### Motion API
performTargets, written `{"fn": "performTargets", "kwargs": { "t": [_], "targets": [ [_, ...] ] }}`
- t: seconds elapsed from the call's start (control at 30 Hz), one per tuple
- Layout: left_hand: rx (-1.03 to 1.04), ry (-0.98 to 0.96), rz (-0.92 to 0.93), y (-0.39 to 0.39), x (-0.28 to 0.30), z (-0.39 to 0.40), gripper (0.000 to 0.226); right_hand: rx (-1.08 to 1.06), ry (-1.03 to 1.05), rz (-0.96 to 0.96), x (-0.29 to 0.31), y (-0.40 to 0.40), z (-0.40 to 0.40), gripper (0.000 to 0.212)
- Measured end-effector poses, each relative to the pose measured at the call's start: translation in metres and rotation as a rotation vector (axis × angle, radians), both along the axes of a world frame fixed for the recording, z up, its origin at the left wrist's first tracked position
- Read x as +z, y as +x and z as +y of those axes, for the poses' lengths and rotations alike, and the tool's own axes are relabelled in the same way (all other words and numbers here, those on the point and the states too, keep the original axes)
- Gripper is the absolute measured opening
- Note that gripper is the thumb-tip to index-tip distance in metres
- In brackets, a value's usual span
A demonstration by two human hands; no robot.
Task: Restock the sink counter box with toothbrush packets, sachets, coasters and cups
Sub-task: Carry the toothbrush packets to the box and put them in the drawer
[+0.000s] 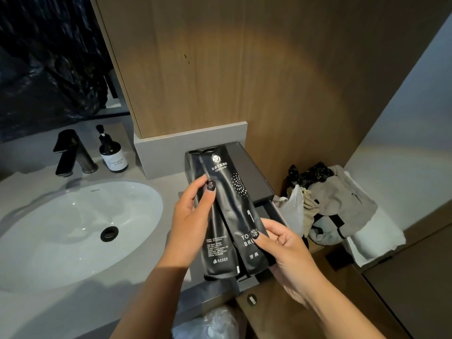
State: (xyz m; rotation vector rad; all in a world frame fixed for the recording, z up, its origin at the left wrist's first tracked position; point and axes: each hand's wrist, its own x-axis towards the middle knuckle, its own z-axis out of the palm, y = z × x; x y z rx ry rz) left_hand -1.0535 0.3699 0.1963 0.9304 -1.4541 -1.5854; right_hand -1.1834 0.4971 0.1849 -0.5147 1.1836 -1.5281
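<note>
Two long black toothbrush packets are held side by side above the black counter box, which sits on the grey counter against the wooden wall. My left hand grips the left toothbrush packet near its middle, thumb on the front. My right hand pinches the lower end of the right toothbrush packet, which shows white print and a sunburst pattern. The box's inside is mostly hidden behind the packets, and a lower drawer-like part sticks out beneath its top.
A white oval sink with a black drain lies left, with a black tap and a brown pump bottle behind it. Crumpled cloths, a towel and a black bag pile up on the right ledge. A plastic bag sits below.
</note>
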Motion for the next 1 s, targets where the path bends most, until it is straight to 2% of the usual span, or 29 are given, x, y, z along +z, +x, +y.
{"fn": "performTargets", "kwargs": {
  "t": [0.07, 0.17, 0.23, 0.33, 0.4, 0.53, 0.67, 0.77, 0.9, 1.0],
  "targets": [
    [-0.014, 0.006, 0.045, -0.002, -0.006, -0.003, 0.040, -0.003, 0.019, -0.005, -0.003, 0.000, 0.001, 0.031],
    [0.052, 0.108, 0.132, -0.001, -0.017, -0.009, 0.058, -0.018, -0.003, -0.072, -0.003, -0.001, 0.002, 0.042],
    [0.103, 0.335, 0.227, 0.002, -0.018, -0.011, 0.065, -0.027, -0.010, -0.095, -0.005, -0.003, 0.002, 0.037],
    [-0.017, 0.778, 0.476, 0.006, -0.018, -0.017, 0.033, -0.060, -0.031, -0.146, -0.007, -0.006, 0.000, 0.038],
    [-0.126, 0.956, 0.597, 0.006, -0.020, -0.018, 0.025, -0.078, -0.033, -0.143, -0.007, -0.007, -0.003, 0.041],
    [-0.091, 0.882, 0.670, 0.001, -0.030, -0.017, 0.046, -0.089, -0.051, -0.130, -0.006, -0.007, -0.007, 0.039],
    [-0.123, 0.655, 0.605, 0.003, -0.031, -0.019, 0.039, -0.126, -0.095, -0.245, -0.006, -0.009, -0.010, 0.034],
    [-0.163, 0.572, 0.545, 0.005, -0.026, -0.018, 0.035, -0.135, -0.094, -0.272, -0.010, -0.012, -0.009, 0.033],
    [-0.159, 0.526, 0.452, 0.003, -0.022, -0.020, 0.029, -0.066, -0.065, -0.199, -0.014, -0.015, -0.008, 0.050],
    [-0.138, 0.523, 0.399, 0.000, -0.020, -0.022, 0.026, -0.026, -0.015, -0.046, -0.017, -0.016, -0.010, 0.063]
  ]
}}
